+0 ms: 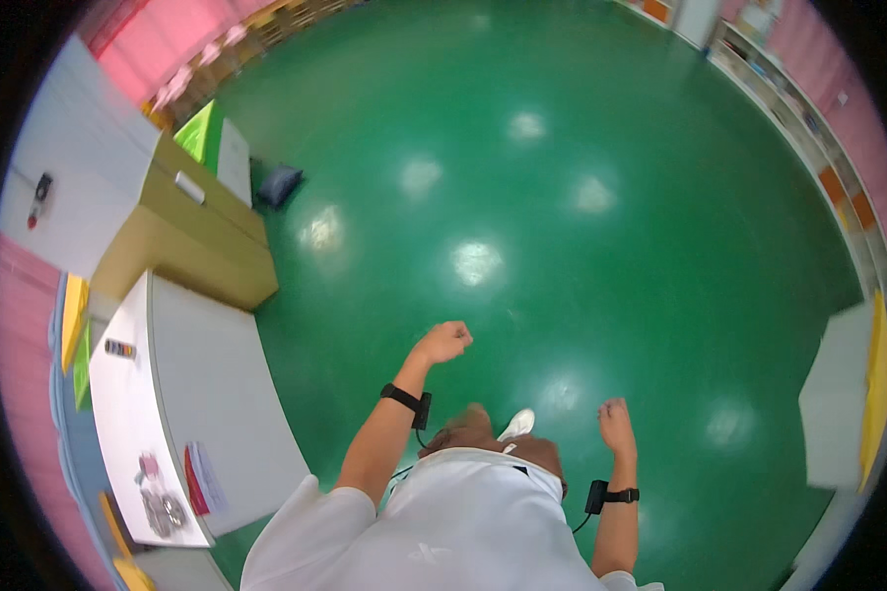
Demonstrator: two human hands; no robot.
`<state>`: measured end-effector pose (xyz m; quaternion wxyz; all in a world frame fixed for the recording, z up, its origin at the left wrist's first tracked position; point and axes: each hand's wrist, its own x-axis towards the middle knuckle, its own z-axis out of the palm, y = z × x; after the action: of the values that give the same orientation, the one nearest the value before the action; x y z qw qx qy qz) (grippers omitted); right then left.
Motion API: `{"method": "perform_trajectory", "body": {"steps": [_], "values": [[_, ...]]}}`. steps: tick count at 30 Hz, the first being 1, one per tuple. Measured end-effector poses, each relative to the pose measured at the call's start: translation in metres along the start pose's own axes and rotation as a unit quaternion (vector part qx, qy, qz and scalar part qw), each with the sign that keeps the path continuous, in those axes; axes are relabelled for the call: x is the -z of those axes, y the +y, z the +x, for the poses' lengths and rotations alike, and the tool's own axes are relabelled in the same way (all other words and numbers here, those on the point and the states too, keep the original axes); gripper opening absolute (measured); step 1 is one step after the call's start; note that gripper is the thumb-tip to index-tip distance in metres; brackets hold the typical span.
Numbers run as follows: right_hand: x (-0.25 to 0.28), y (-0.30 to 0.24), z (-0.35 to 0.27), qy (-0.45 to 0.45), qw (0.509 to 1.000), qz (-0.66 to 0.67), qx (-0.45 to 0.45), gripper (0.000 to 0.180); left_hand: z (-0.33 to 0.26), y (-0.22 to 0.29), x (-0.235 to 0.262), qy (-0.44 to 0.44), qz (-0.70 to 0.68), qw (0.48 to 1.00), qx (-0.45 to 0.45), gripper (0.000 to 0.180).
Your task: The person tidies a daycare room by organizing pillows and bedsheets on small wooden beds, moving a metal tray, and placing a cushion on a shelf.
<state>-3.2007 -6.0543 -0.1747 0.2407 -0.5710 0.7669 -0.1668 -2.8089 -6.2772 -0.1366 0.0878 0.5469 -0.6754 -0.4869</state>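
My left hand (444, 341) is held out in front of me above the green floor, its fingers curled in a loose fist. Nothing shows in it. Lower and to the right, my right hand (616, 426) hangs beside my body with the fingers closed, and no object is visible there either. A black strap with a small box (407, 399) is round my left wrist. A similar strapped box (609, 495) sits on my right forearm. Neither hand touches anything.
On the left stands a white table (207, 384) with a small can (120, 349) and metallic items (164, 512) on top. Beyond it are a tan-sided cabinet (202, 231) and a dark cushion-like bundle (280, 185) on the floor. Low shelves (798, 118) line the right.
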Motion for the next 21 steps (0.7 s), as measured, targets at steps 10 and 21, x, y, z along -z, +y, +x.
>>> {"method": "perform_trajectory", "body": {"steps": [10, 21], "values": [[0.017, -0.164, 0.417, -0.115, 0.966, 0.019, 0.232, 0.019, 0.152, -0.039, 0.163, 0.175, -0.127, 0.962, 0.169, 0.028], [-0.048, -0.377, 0.760, -0.224, 0.924, -0.019, 0.308, 0.019, 0.332, -0.106, 0.381, 0.303, -0.129, 0.911, 0.250, 0.027]]}}
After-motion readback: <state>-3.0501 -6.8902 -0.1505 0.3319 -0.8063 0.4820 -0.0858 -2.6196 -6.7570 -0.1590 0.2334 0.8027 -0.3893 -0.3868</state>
